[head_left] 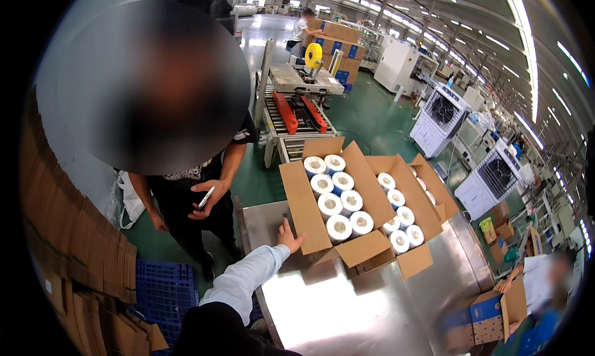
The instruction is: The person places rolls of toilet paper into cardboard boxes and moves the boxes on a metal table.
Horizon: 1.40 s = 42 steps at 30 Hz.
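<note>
My left hand point(289, 237), at the end of a light blue sleeve, reaches to the outer left flap of an open cardboard carton point(315, 239). Its fingers are apart and touch the flap's edge; no grip around it shows. Upright white rolls point(330, 205) with pale cores stand in rows inside this carton. Directly to its right is a second open carton point(416, 261) with similar rolls point(405, 217). Both rest on a shiny metal table point(334, 306). My right hand is out of view.
Across the table's left corner a person in black point(204, 213) holds a phone point(206, 198). Behind the cartons stands a roller conveyor machine point(286, 111). Flattened cardboard point(80, 232) is stacked at left beside a blue pallet point(164, 294). Another person handles a carton point(513, 303) at lower right.
</note>
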Motion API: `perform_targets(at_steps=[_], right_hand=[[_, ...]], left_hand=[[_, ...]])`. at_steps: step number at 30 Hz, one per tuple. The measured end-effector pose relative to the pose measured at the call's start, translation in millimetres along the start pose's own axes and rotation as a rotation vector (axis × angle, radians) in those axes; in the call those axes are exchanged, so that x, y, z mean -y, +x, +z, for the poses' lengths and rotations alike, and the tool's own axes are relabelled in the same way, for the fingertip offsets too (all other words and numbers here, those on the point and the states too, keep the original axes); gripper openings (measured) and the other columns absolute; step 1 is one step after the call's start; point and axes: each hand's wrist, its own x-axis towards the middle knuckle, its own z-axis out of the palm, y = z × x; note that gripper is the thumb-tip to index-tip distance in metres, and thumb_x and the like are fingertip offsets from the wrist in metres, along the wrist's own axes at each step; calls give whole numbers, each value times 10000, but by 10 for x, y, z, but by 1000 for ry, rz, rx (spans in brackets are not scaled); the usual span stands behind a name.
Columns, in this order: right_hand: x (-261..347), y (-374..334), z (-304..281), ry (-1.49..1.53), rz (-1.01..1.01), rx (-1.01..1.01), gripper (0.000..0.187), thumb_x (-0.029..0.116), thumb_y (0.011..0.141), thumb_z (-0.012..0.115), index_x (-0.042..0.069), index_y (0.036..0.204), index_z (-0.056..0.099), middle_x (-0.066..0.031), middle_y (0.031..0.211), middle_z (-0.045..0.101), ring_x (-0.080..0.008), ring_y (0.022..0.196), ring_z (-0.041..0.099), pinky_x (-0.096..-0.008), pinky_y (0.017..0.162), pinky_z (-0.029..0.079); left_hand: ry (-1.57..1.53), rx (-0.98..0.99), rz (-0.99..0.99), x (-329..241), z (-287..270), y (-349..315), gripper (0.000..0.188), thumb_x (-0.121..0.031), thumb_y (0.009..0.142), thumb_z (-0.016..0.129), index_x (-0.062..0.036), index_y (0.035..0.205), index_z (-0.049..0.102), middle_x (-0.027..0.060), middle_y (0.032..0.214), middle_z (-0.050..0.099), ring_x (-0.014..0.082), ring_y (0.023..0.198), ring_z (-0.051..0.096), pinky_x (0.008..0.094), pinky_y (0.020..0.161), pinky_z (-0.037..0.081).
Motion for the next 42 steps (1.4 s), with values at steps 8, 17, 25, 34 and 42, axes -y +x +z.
perform_targets(at_steps=[8, 17, 25, 34, 42], right_hand=[[535, 164, -47, 260, -178, -75, 435, 347, 864, 572, -78, 819, 654, -313, 798, 637, -475, 798, 621, -518, 724, 481], [2425, 178, -865, 483, -550, 36, 378, 281, 859, 589, -36, 655, 619, -262, 623, 570, -429, 602, 588, -512, 563, 420], [4476, 465, -623, 944, -884, 267, 400, 334, 894, 564, -39, 787, 663, -286, 782, 629, -466, 723, 608, -517, 671, 489], [2736, 1965, -1119, 210, -146, -508, 749, 535, 763, 709, 103, 1345, 520, -175, 1476, 367, -470, 1352, 272, -647, 1080, 226], [2063, 1928, -737, 696, -103, 45, 702, 560, 825, 587, 87, 1330, 465, -204, 1261, 569, -404, 1116, 579, -476, 960, 470]], left_hand=[[-508, 219, 35, 61, -188, 148, 628, -154, 907, 597, -31, 1450, 306, 156, 1225, 624, 254, 1096, 620, 338, 937, 489], [-256, 570, 288, -1410, -44, 28, 803, -370, 958, 530, -196, 1560, 28, 67, 1132, 498, 174, 961, 483, 349, 752, 447], [-361, 922, -28, -1644, 25, -151, 870, -636, 920, 469, -284, 1557, -8, 22, 1621, 101, 303, 1440, 262, 574, 1091, 263], [-210, 933, 34, -919, -148, 148, 1222, -362, 787, 791, -138, 1527, -155, 198, 1557, 193, 311, 1368, 370, 480, 1070, 367], [-119, 944, -96, -1366, 456, 716, 686, -610, 860, 558, -137, 1354, 506, 114, 1238, 612, 324, 1105, 561, 516, 954, 429]])
